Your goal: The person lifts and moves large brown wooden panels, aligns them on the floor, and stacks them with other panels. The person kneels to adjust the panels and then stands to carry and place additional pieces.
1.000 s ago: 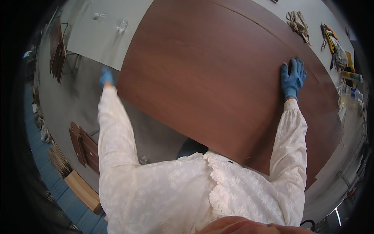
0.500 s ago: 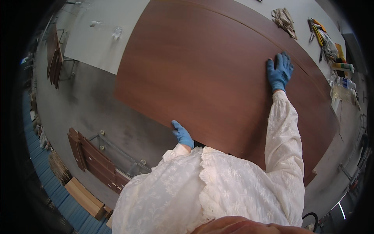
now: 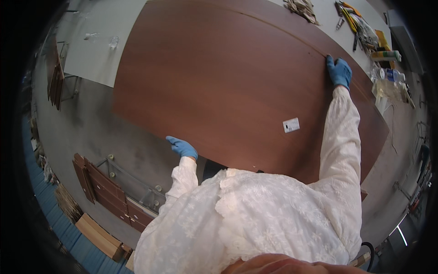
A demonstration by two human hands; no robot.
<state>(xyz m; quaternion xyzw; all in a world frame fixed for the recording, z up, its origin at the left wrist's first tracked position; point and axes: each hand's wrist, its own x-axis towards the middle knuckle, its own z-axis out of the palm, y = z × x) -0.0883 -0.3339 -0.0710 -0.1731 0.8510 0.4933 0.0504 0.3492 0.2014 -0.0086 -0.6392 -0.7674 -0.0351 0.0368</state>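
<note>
A large reddish-brown board (image 3: 205, 86) lies in front of me, with a thin pale line running along its far side; whether this is a groove or the edge of a top board I cannot tell. My right hand (image 3: 339, 73), in a blue glove, rests at that line on the far right, its fingers bent over it. At the near left edge is my left hand (image 3: 182, 147), also gloved in blue, with fingers stretched out to the left. On the board's right half sits a small white label (image 3: 290, 125).
Past the board, a white tabletop (image 3: 96, 55) carries clear plastic bottles (image 3: 113, 42), a crumpled cloth (image 3: 303, 9), hand tools (image 3: 346, 18) and a green-white tube (image 3: 386, 55). Brown panels (image 3: 107, 192) stand by a wheeled metal frame (image 3: 137, 185) at lower left. Cardboard (image 3: 98, 233) lies beyond.
My left hand has slid left along the near edge. My right hand has gone from lying flat and spread to bent fingers at the pale line. The white label now shows.
</note>
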